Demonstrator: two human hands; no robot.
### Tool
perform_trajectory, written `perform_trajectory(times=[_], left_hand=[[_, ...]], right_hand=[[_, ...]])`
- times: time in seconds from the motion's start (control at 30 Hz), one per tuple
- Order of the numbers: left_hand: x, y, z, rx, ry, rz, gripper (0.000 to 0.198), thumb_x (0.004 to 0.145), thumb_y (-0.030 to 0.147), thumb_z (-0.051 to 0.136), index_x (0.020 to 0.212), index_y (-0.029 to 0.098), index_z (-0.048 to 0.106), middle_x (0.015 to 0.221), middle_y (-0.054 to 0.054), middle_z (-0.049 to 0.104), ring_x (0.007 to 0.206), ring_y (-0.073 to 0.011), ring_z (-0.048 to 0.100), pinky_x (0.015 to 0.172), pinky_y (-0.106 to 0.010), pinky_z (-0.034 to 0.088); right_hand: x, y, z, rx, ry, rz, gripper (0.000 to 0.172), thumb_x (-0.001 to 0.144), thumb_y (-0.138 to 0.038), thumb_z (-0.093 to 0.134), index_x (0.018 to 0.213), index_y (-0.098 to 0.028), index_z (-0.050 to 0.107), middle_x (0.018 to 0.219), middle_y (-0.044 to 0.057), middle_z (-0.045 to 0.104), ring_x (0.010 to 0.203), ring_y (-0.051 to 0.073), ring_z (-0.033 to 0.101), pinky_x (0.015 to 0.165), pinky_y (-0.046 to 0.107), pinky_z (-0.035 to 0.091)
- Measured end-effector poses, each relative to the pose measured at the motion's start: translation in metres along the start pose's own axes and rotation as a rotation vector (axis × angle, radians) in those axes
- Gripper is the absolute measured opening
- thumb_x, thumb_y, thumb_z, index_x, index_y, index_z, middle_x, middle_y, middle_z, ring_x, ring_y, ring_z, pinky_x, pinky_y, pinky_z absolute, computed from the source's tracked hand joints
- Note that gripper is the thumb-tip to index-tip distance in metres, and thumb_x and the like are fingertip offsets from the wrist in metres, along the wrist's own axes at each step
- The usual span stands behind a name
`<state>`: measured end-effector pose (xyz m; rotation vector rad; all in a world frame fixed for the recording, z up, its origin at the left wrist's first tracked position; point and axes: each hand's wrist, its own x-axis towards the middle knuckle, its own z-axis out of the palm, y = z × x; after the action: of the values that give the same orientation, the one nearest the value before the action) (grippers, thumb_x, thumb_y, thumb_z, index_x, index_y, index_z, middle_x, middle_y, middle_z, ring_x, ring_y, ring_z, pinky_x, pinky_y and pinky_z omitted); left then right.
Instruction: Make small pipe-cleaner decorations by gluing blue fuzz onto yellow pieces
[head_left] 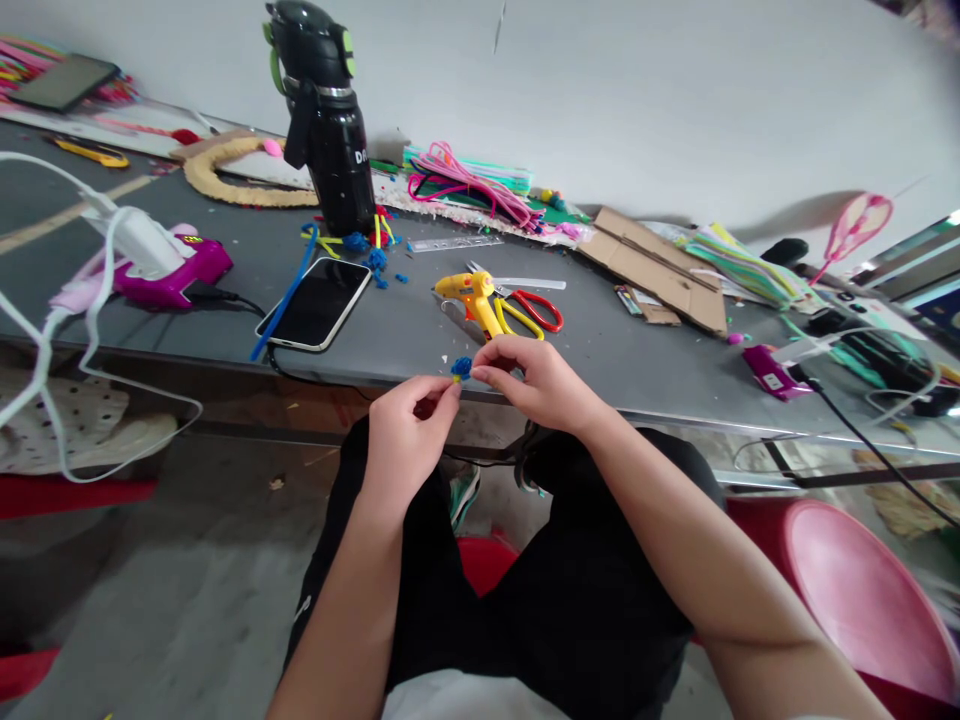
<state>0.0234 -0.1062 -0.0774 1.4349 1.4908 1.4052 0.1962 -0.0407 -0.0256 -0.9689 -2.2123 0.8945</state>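
A small blue fuzzy piece (461,368) with a bit of yellow at its lower end is held at the table's front edge. My left hand (411,430) pinches its lower left side between thumb and forefinger. On its right side, my right hand (536,378) has thumb and forefinger pressed together at the blue part. Just beyond my right hand lies a yellow glue gun (469,290), beside red-handled pliers (536,308) and a yellow-handled tool (519,320). A phone (322,303) with a blue stem (289,300) across its left edge lies to the left.
A tall black bottle (341,150) stands behind the phone, with blue and yellow scraps (377,260) at its base. Purple power strips (176,275) with cables sit left and right. Pink pipe cleaners (480,190) and cardboard (652,265) lie along the wall. A red stool (862,590) stands lower right.
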Motion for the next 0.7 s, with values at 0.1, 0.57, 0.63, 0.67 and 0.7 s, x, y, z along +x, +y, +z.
perform_trajectory(times=[0.1, 0.57, 0.63, 0.67, 0.7], left_hand=[[-0.0003, 0.0002, 0.0, 0.006, 0.001, 0.012, 0.016, 0.086, 0.029, 0.066, 0.09, 0.019, 0.077, 0.083, -0.005, 0.075, 0.072, -0.0178, 0.067, 0.067, -0.026, 0.05], [-0.0003, 0.0019, -0.0022, 0.057, -0.053, 0.079, 0.016, 0.088, 0.029, 0.063, 0.088, 0.019, 0.076, 0.084, -0.005, 0.074, 0.072, -0.0173, 0.065, 0.066, -0.026, 0.048], [-0.0004, 0.0023, -0.0023, 0.059, -0.056, 0.083, 0.015, 0.088, 0.029, 0.063, 0.088, 0.019, 0.075, 0.084, -0.005, 0.073, 0.073, -0.0173, 0.065, 0.067, -0.026, 0.048], [-0.0004, 0.0026, -0.0024, 0.059, -0.057, 0.086, 0.015, 0.088, 0.028, 0.063, 0.088, 0.019, 0.075, 0.084, -0.005, 0.073, 0.073, -0.0172, 0.065, 0.067, -0.026, 0.048], [-0.0005, 0.0029, -0.0025, 0.059, -0.059, 0.09, 0.015, 0.088, 0.028, 0.063, 0.088, 0.019, 0.075, 0.085, -0.005, 0.073, 0.073, -0.017, 0.064, 0.068, -0.026, 0.048]], right_hand=[[0.0005, 0.0006, -0.0003, -0.014, 0.003, 0.0, 0.016, 0.094, -0.03, 0.057, 0.093, -0.017, 0.066, 0.088, 0.004, 0.068, 0.077, 0.014, 0.058, 0.069, 0.028, 0.046], [0.0005, 0.0011, -0.0003, -0.067, 0.062, 0.005, 0.015, 0.092, -0.031, 0.06, 0.089, -0.017, 0.067, 0.079, 0.003, 0.065, 0.067, 0.013, 0.053, 0.064, 0.027, 0.042], [0.0004, 0.0008, -0.0004, -0.076, 0.065, 0.003, 0.015, 0.092, -0.03, 0.061, 0.089, -0.017, 0.067, 0.079, 0.002, 0.065, 0.067, 0.012, 0.052, 0.065, 0.027, 0.042], [0.0003, 0.0005, -0.0006, -0.083, 0.066, 0.002, 0.015, 0.092, -0.03, 0.061, 0.089, -0.017, 0.067, 0.079, 0.002, 0.065, 0.067, 0.012, 0.052, 0.065, 0.027, 0.042], [0.0002, 0.0003, -0.0007, -0.089, 0.067, 0.001, 0.014, 0.092, -0.03, 0.061, 0.088, -0.018, 0.067, 0.079, 0.002, 0.065, 0.067, 0.013, 0.052, 0.065, 0.027, 0.042]])
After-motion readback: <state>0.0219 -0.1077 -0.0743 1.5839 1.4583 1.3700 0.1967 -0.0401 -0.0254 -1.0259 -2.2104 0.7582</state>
